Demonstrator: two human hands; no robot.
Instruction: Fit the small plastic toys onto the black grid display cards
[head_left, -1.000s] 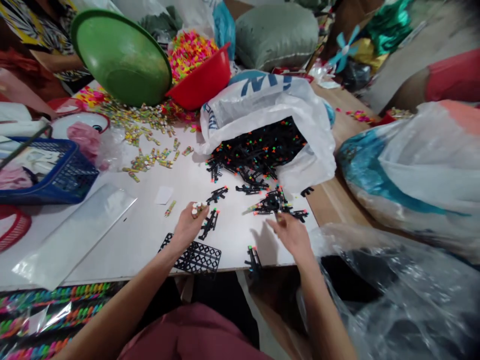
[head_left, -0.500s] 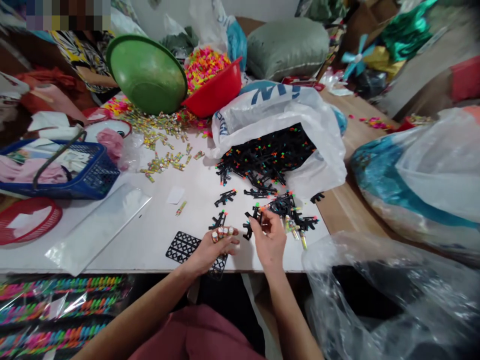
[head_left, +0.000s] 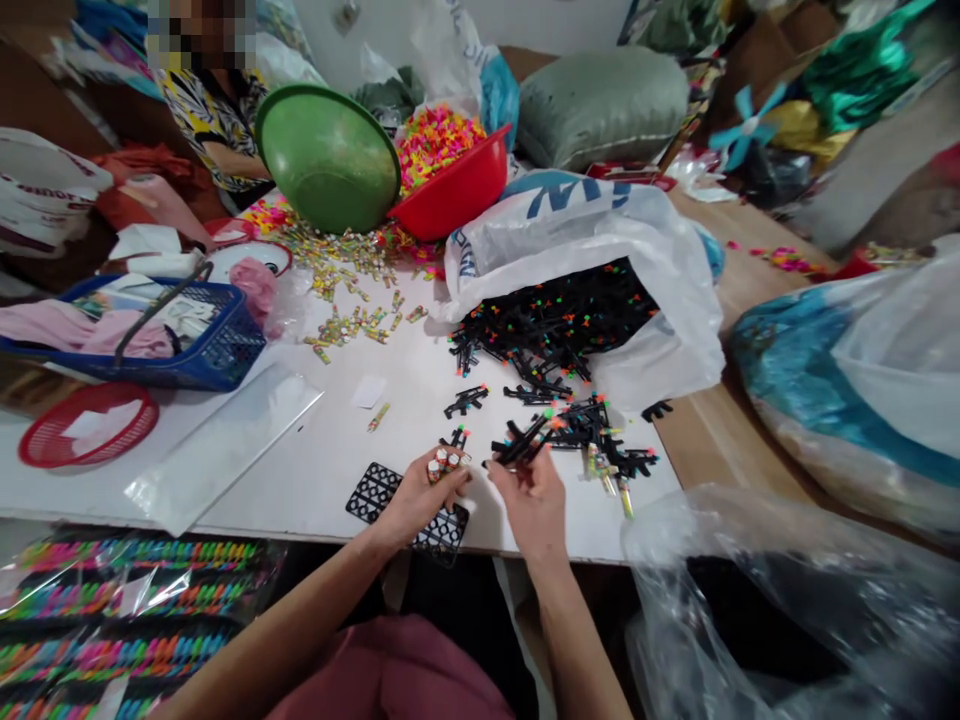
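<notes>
Several small white-capped tubes (head_left: 442, 462) are gripped in my left hand (head_left: 420, 498), just above a black perforated plastic grid (head_left: 375, 492) at the table's front edge. My right hand (head_left: 534, 500) pinches a black toy gun (head_left: 519, 443) with a green tip, raised over the white table. Beyond it, more black toy guns (head_left: 555, 310) spill from the mouth of a white bag (head_left: 675, 290). A few loose guns and clear tubes (head_left: 625, 498) lie to the right of my right hand. One tube (head_left: 378, 417) lies beside a small white paper (head_left: 368, 391).
A green basin (head_left: 328, 158) and a red basin of colourful pieces (head_left: 457, 190) stand at the back, near a person (head_left: 217, 120). At left are a blue basket (head_left: 217, 345), a red basket (head_left: 37, 435) and a plastic sheet (head_left: 225, 445). Clear plastic bags (head_left: 825, 600) lie at right.
My right hand has lifted the black toy gun off the tabletop and tilted it. My left hand still holds the tubes. The whole view has shifted, with the scene sliding rightward.
</notes>
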